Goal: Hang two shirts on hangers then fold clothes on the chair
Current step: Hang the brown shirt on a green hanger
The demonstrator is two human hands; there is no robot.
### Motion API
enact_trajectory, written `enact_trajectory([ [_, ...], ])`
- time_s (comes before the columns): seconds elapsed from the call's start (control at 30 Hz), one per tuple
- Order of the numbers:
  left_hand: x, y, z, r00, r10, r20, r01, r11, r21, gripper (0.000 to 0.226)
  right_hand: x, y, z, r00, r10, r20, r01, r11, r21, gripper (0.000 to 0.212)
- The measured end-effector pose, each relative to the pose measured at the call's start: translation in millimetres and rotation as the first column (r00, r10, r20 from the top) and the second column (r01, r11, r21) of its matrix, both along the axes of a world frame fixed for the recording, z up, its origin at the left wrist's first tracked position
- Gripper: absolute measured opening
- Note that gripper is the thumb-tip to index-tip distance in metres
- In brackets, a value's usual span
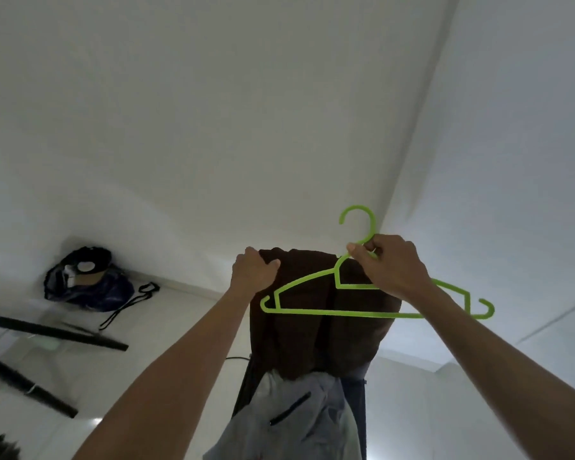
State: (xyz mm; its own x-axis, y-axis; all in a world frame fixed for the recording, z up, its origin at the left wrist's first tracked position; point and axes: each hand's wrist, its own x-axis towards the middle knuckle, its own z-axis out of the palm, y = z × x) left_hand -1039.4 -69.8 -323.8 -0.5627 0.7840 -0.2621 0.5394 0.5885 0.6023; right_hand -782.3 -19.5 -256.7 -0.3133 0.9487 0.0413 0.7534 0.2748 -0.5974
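Note:
A dark brown shirt (312,327) hangs in front of me, held up at its top left edge by my left hand (254,272), whose fingers curl over the fabric. My right hand (390,265) pinches the neck of a bright green plastic hanger (346,313) just below its hook, holding it in front of the shirt's upper part. Below the shirt lies a pale grey garment (299,416) with a dark zip, on what looks like a dark chair frame (243,383), mostly hidden.
A dark blue bag (87,280) with a black strap sits on the floor by the white wall at left. Two black bars (54,332) of a glass-topped table cross the lower left. White walls meet in a corner behind the hanger.

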Motion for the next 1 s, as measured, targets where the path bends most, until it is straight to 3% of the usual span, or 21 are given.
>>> enact_trajectory([
  [0.1,-31,35,-27,0.998,-0.046,-0.05,0.041,0.994,-0.097,0.069,-17,1,-18,0.995,-0.089,0.044,0.089,0.996,-0.01,0.042],
  [0.27,-56,85,-62,0.989,-0.148,0.033,0.151,0.968,-0.198,0.073,-32,10,-39,0.982,-0.168,0.087,0.169,0.986,-0.007,0.045],
  [0.37,-48,97,-61,0.976,-0.215,0.031,0.217,0.972,-0.089,0.04,-40,20,-47,0.973,-0.206,0.102,0.21,0.977,-0.024,0.045],
  [0.47,-37,102,-52,0.972,-0.229,-0.051,0.223,0.97,-0.095,0.03,-47,25,-54,0.97,-0.219,0.108,0.223,0.974,-0.027,0.046],
  [0.53,-32,99,-47,0.975,-0.199,-0.1,0.199,0.98,-0.005,0.027,-49,23,-54,0.966,-0.231,0.116,0.236,0.971,-0.031,0.048],
  [0.6,-26,93,-33,0.981,-0.193,0.0,0.191,0.97,0.147,0.026,-50,19,-48,0.963,-0.237,0.127,0.242,0.97,-0.027,0.049],
  [0.67,-21,86,-9,0.956,-0.184,0.228,0.113,0.949,0.293,0.025,-50,17,-39,0.965,-0.227,0.134,0.231,0.973,-0.015,0.048],
  [0.73,-16,79,25,0.854,-0.202,0.479,-0.011,0.914,0.405,0.027,-51,12,-21,0.968,-0.198,0.152,0.199,0.98,0.01,0.044],
  [0.83,-6,58,90,0.516,-0.343,0.785,-0.188,0.849,0.494,0.026,-51,2,4,0.989,-0.11,0.094,0.109,0.994,0.015,0.039],
  [0.93,4,29,152,0.321,-0.537,0.78,-0.126,0.792,0.597,0.029,-50,-13,32,0.996,0.038,-0.075,-0.042,0.998,-0.043,0.058],
  [1.0,9,6,183,0.229,-0.603,0.764,-0.121,0.762,0.637,0.026,-45,-25,48,0.982,0.098,-0.16,-0.108,0.993,-0.055,0.033],
])
